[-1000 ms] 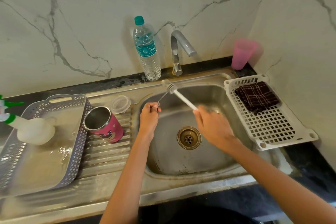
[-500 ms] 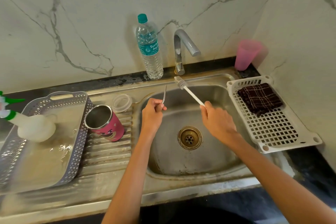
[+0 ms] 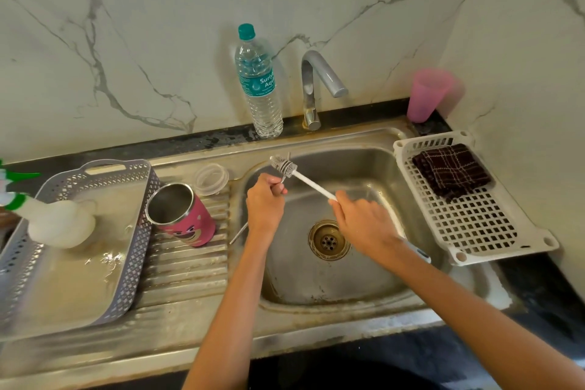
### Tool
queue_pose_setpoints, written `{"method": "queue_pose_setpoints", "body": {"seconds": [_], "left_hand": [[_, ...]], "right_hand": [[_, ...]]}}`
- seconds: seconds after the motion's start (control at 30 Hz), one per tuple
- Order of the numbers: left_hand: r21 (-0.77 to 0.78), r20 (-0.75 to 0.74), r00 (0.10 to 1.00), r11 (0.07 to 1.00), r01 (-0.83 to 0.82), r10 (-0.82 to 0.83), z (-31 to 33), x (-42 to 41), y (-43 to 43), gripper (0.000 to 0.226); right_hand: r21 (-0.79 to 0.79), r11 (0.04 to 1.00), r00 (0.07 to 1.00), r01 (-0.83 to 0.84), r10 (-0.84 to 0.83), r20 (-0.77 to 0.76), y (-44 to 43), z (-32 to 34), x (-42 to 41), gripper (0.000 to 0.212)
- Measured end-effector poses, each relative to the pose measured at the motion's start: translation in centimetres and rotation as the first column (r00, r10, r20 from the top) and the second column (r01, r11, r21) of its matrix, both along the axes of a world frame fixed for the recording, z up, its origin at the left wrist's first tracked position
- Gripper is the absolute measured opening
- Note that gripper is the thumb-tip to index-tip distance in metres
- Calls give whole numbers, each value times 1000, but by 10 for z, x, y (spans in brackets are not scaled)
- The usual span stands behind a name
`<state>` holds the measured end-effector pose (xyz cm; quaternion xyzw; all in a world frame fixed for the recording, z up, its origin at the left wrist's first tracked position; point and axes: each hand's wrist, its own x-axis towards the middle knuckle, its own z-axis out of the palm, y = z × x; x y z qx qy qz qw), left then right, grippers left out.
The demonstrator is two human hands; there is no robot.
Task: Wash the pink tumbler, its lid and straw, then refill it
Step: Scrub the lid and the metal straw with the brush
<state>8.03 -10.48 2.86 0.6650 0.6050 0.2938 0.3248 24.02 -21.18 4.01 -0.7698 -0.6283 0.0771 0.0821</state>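
Over the steel sink (image 3: 332, 282), both hands are busy. The left hand (image 3: 265, 201) is curled round a thin metal straw (image 3: 239, 233), whose upper end pokes up past the knuckles while the lower end slants out below the wrist. The right hand (image 3: 364, 222) grips the white handle of a slim bristle brush (image 3: 311, 182), and its grey bristled head sits right against the top of the straw.

The pink steel tumbler with the cartoon face (image 3: 183, 215) lies on its side on the ribbed drainboard, open mouth up and to the left, just beside the grey perforated tray (image 3: 133, 263). Its clear round lid (image 3: 211, 176) rests behind it, near the basin's edge. In the tray lies a white spray bottle with a green trigger (image 3: 60, 222).

Against the marble wall stand a clear water bottle with a teal cap (image 3: 258, 82), the chrome tap (image 3: 316, 85) and a pink plastic cup (image 3: 427, 95), the cup on the dark counter (image 3: 538, 288). A dark checked cloth (image 3: 451, 169) lies in the white slotted basket (image 3: 474, 231).
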Motion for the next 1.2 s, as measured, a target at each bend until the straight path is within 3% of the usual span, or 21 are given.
{"method": "queue_pose_setpoints", "body": {"seconds": [0.17, 0.3, 0.4, 0.47, 0.57, 0.67, 0.83, 0.93, 1.2], "left_hand": [[1, -10, 999, 999, -34, 34, 3, -4, 7, 12], [0, -51, 999, 1000, -11, 11, -7, -7, -4, 13], [-5, -30, 999, 999, -38, 38, -6, -8, 0, 13], [-6, -25, 999, 999, -40, 39, -1, -5, 6, 14], [15, -54, 998, 1000, 20, -19, 0, 0, 6, 13], [67, -62, 998, 997, 37, -33, -6, -2, 4, 11], [267, -89, 994, 960, 80, -58, 13, -3, 36, 19], [310, -129, 991, 947, 80, -42, 29, -2, 67, 22], [160, -300, 948, 985, -65, 111, 15, -17, 149, 31]], "right_hand": [[-20, 999, 998, -35, 34, -46, -13, 1, -16, 32], [-6, 979, 972, 204, -203, -117, 8, 7, 27, 36], [56, 993, 990, 102, -96, -98, 4, 13, 23, 33], [4, 1000, 997, -15, 16, -82, -5, 10, 6, 32], [-14, 997, 990, 74, -75, -116, 3, -2, 10, 38], [-57, 963, 930, 265, -270, -249, 18, -2, 29, 39], [-58, 988, 930, 141, -152, -335, 10, -17, 16, 35], [-95, 989, 916, 117, -145, -375, 1, -32, 7, 34], [-107, 986, 848, 127, -164, -504, 5, -54, 2, 32]]}}
